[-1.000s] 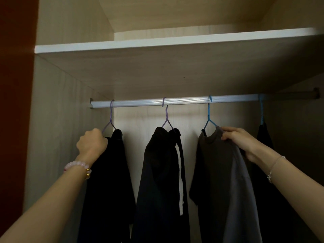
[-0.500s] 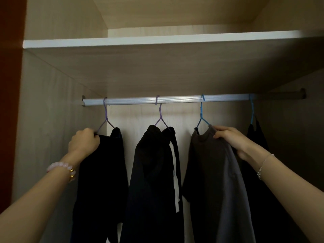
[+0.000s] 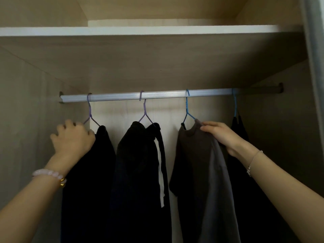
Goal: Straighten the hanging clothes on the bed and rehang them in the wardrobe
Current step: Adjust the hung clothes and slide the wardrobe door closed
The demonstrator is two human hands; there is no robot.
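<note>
Left hand point(image 3: 72, 137): curled at the left shoulder of the first purple hanger point(image 3: 89, 111). The fingers sit looser than the tight fist of a second ago, and I cannot tell if they still hold anything.
Black garment point(image 3: 98, 163): hangs touching my left thumb, just to its right.
Second purple hanger point(image 3: 145, 111): between my two hands, carrying a dark garment with a white stripe point(image 3: 140, 163). Neither hand touches it.
Grey shirt point(image 3: 196, 163): on a blue hanger point(image 3: 187, 109), under my right fingertips.
Right hand point(image 3: 222, 137): pinching the shirt's shoulder beside the collar, same spot as a second ago.
Far black garment point(image 3: 240, 130): behind my right wrist, on its own hanger.
Rail point(image 3: 166, 95): above both hands, with all four hooks over it.
Change: hooks and spacing unmoved; only my left grip has eased.
Meaning: I judge the rehanging here done, with only the smoothing of shoulders left. The bed is out of view.
</note>
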